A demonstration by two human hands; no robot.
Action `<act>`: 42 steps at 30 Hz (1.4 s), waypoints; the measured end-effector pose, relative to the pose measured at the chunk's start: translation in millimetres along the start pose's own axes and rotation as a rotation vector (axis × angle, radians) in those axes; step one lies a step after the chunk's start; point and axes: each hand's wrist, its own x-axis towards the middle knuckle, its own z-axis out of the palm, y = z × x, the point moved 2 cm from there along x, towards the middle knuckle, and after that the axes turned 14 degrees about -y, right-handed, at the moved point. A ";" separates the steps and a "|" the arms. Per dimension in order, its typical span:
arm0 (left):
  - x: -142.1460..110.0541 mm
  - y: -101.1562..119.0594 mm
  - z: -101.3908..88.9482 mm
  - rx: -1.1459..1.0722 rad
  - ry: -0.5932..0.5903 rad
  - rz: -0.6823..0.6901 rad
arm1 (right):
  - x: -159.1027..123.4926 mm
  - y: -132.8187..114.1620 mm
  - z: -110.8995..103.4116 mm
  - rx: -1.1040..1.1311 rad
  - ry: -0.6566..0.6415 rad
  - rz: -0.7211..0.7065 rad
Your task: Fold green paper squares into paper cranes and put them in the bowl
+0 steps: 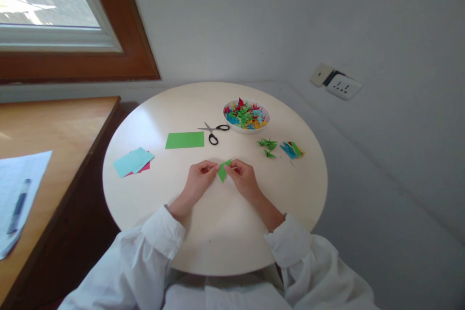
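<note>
Between my two hands is a small folded piece of green paper point(223, 172), with one point facing down toward me. My left hand point(201, 176) pinches its left side between thumb and fingers. On the other side, my right hand point(242, 177) grips the right edge the same way. Just beyond my hands lie open scissors point(213, 131) with black handles and a flat green paper sheet point(185, 140). Several folded green paper cranes point(268, 145) rest to the right of my right hand.
A white bowl point(250, 130) full of colourful folded paper stands at the back. Folded coloured strips point(292, 150) lie right; light blue and red sheets point(133, 162) lie left. A wooden desk point(72, 126) with papers and a pen point(19, 207) adjoins the round white table point(221, 247).
</note>
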 end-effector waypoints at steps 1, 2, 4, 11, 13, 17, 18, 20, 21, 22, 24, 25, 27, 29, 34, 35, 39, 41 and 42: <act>0.0 0.2 -1.0 -0.010 0.012 -0.002 | 0.1 -0.5 0.1 0.003 -0.007 0.001; 0.0 0.4 -1.8 -0.017 0.016 -0.002 | 0.1 -0.8 0.1 0.005 -0.011 -0.001; 0.0 0.8 -2.8 -0.026 -0.003 0.000 | 0.1 -1.3 -0.2 0.012 -0.011 -0.008; 0.3 0.7 -2.9 -0.005 -0.049 0.024 | 0.7 1.3 -1.1 0.049 0.005 -0.034; 0.5 0.2 -2.6 0.000 -0.050 0.033 | 1.1 2.5 -0.8 0.054 -0.006 -0.035; 0.1 1.0 -0.9 -0.050 -0.098 0.025 | 1.4 5.2 -0.9 0.072 0.010 -0.029; -0.2 1.9 -0.4 -0.059 -0.108 0.022 | 1.4 5.6 -1.2 0.074 0.022 -0.028; -0.8 4.2 0.5 -0.064 -0.116 0.022 | 1.4 5.9 -1.6 0.069 0.033 -0.027; -1.0 5.2 0.8 -0.064 -0.113 0.024 | 1.3 5.6 -1.6 0.065 0.031 -0.027; -1.2 5.9 1.0 -0.064 -0.112 0.024 | 1.3 5.2 -1.6 0.063 0.030 -0.028; -1.1 6.0 1.0 -0.070 -0.115 0.030 | 1.2 4.0 -1.7 0.062 0.032 -0.031; -0.9 5.6 0.8 -0.075 -0.118 0.037 | 1.1 3.5 -1.7 0.060 0.035 -0.031; -0.2 3.9 0.0 -0.080 -0.124 0.053 | 0.9 3.2 -1.5 0.050 0.036 -0.027; 0.6 1.8 -0.9 -0.076 -0.130 0.063 | 0.8 3.9 -1.2 0.042 0.030 -0.018; 2.1 -1.4 -2.8 -0.097 -0.133 0.058 | 0.9 7.7 -1.1 0.037 0.037 -0.006; 2.3 -1.5 -3.0 -0.097 -0.132 0.053 | 0.9 8.2 -1.2 0.037 0.038 -0.006; 3.2 -0.7 -3.0 -0.121 -0.126 0.031 | 0.7 7.5 -1.7 0.028 0.037 -0.008; 3.2 0.3 -2.7 -0.180 -0.110 0.027 | 0.4 6.4 -2.1 0.023 0.048 -0.006; 3.1 0.9 -2.6 -0.208 -0.100 0.024 | 0.3 5.9 -2.2 0.021 0.054 -0.005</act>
